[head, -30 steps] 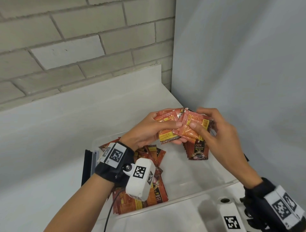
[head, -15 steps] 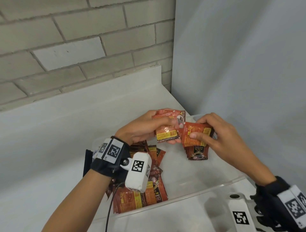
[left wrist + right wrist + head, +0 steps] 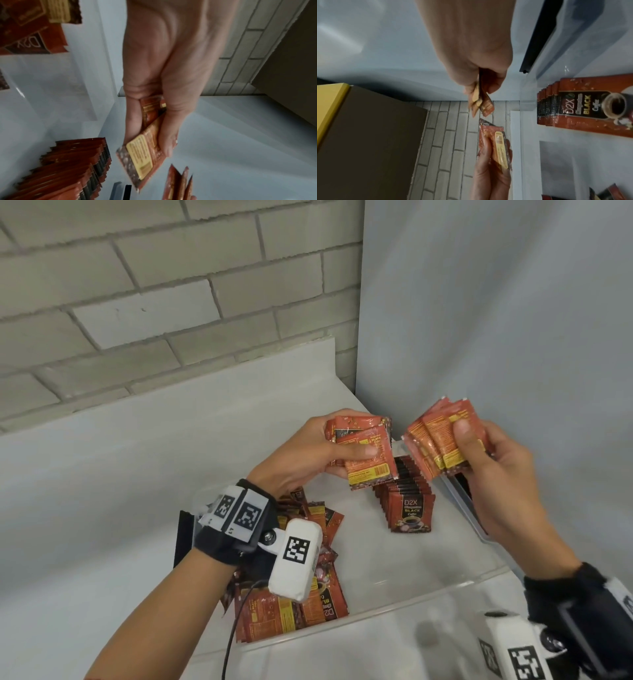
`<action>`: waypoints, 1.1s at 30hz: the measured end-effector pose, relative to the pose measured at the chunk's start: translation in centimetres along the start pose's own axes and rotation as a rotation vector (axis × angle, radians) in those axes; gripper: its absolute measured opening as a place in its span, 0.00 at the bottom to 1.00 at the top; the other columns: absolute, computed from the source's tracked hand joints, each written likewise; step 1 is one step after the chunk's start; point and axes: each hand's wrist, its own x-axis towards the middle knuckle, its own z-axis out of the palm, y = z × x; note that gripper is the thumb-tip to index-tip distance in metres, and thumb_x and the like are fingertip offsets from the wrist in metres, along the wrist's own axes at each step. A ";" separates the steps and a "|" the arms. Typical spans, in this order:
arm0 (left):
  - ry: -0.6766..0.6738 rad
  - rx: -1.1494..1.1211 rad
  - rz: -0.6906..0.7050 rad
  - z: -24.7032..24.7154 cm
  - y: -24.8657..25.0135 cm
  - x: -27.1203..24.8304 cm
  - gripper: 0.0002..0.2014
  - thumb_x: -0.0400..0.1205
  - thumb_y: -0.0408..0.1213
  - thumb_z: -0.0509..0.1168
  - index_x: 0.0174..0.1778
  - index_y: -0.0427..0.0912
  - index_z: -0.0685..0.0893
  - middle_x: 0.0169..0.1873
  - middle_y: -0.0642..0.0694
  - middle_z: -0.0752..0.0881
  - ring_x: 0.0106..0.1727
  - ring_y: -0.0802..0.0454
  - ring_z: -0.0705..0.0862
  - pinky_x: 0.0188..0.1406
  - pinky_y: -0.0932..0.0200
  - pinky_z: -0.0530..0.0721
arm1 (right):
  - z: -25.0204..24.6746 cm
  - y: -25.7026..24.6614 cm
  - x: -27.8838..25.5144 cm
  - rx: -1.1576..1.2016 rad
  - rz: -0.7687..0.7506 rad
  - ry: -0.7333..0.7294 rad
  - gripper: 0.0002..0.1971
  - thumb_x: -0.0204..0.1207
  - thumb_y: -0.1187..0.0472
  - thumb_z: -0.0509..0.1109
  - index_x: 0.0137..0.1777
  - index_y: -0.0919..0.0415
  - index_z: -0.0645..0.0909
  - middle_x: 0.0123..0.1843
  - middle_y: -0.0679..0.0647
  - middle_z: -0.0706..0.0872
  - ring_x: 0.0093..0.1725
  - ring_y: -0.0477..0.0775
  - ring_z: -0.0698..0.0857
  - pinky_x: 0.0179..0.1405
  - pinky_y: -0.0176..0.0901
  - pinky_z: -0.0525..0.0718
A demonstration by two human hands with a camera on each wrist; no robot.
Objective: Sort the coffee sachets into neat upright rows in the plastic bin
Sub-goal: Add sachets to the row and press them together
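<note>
Two hands held above a clear plastic bin (image 3: 394, 607). The left hand (image 3: 301, 453) grasps a few coffee sachets (image 3: 363, 451); the right hand (image 3: 496, 474) pinches another small fan (image 3: 442, 440). Inside the bin, an upright row (image 3: 407, 501) stands far right, a loose pile (image 3: 291, 594) lies near left

A white bench (image 3: 144, 460) runs up to a pale brick wall (image 3: 164, 285), with a raised white lip where the two meet. To the right of the bench, a smooth grey wall panel (image 3: 496, 320) meets the brick wall at a corner. In the right wrist view a brown box with a yellow edge (image 3: 368, 135) lies against the brick wall.
</note>
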 end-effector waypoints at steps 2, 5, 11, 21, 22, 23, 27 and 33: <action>0.013 -0.015 0.007 0.2 -0.1 0.1 0.18 0.75 0.30 0.73 0.60 0.48 0.83 0.49 0.49 0.90 0.49 0.50 0.90 0.39 0.60 0.89 | 0.2 -0.1 -0.2 0.039 -0.011 -0.004 0.13 0.74 0.47 0.67 0.53 0.53 0.84 0.45 0.47 0.92 0.47 0.45 0.90 0.48 0.35 0.87; 0.004 -0.090 0.004 0.8 -0.3 0.4 0.20 0.75 0.30 0.72 0.63 0.43 0.82 0.50 0.46 0.89 0.49 0.49 0.90 0.37 0.59 0.89 | 1.1 0.0 -0.5 0.022 0.004 -0.072 0.12 0.71 0.49 0.71 0.49 0.56 0.84 0.40 0.46 0.91 0.42 0.43 0.88 0.41 0.33 0.85; -0.019 -0.180 -0.012 1.5 0.0 0.4 0.25 0.72 0.43 0.68 0.65 0.40 0.80 0.54 0.40 0.89 0.53 0.47 0.89 0.47 0.53 0.90 | 1.9 0.6 -0.5 -0.094 -0.014 -0.118 0.14 0.68 0.47 0.72 0.47 0.56 0.79 0.43 0.48 0.90 0.41 0.42 0.88 0.40 0.32 0.85; -0.008 -0.239 -0.054 1.3 0.0 0.4 0.16 0.89 0.38 0.52 0.70 0.43 0.77 0.58 0.41 0.84 0.56 0.48 0.84 0.61 0.47 0.82 | 1.5 0.1 -0.4 -0.045 0.048 -0.094 0.14 0.71 0.52 0.71 0.53 0.58 0.79 0.48 0.54 0.90 0.40 0.42 0.89 0.36 0.30 0.84; -0.016 -0.245 -0.045 1.3 -0.1 0.4 0.16 0.89 0.37 0.52 0.71 0.44 0.76 0.58 0.42 0.84 0.56 0.49 0.83 0.61 0.49 0.81 | 1.5 0.0 -0.4 -0.032 0.046 -0.074 0.14 0.72 0.53 0.71 0.55 0.58 0.80 0.49 0.54 0.90 0.41 0.41 0.89 0.38 0.30 0.84; -0.027 -0.255 -0.035 1.3 -0.2 0.4 0.17 0.89 0.36 0.52 0.72 0.45 0.75 0.57 0.44 0.84 0.56 0.51 0.82 0.59 0.52 0.80 | 1.6 -0.1 -0.4 -0.021 0.044 -0.059 0.16 0.72 0.53 0.70 0.57 0.60 0.80 0.50 0.53 0.90 0.43 0.41 0.89 0.39 0.30 0.85; -0.083 -0.377 -0.004 1.4 -0.2 0.3 0.21 0.86 0.29 0.55 0.76 0.44 0.70 0.54 0.46 0.84 0.50 0.55 0.84 0.50 0.61 0.85 | 1.8 -0.2 -0.5 0.072 0.130 -0.059 0.19 0.71 0.50 0.69 0.58 0.60 0.81 0.50 0.52 0.91 0.46 0.44 0.90 0.41 0.31 0.85; -0.171 -0.356 0.035 1.7 -0.5 0.1 0.24 0.83 0.23 0.58 0.75 0.46 0.69 0.64 0.38 0.78 0.64 0.45 0.81 0.68 0.49 0.79 | 2.4 -0.8 -0.6 0.110 0.227 -0.132 0.16 0.79 0.53 0.65 0.61 0.61 0.83 0.51 0.54 0.92 0.49 0.48 0.91 0.38 0.31 0.85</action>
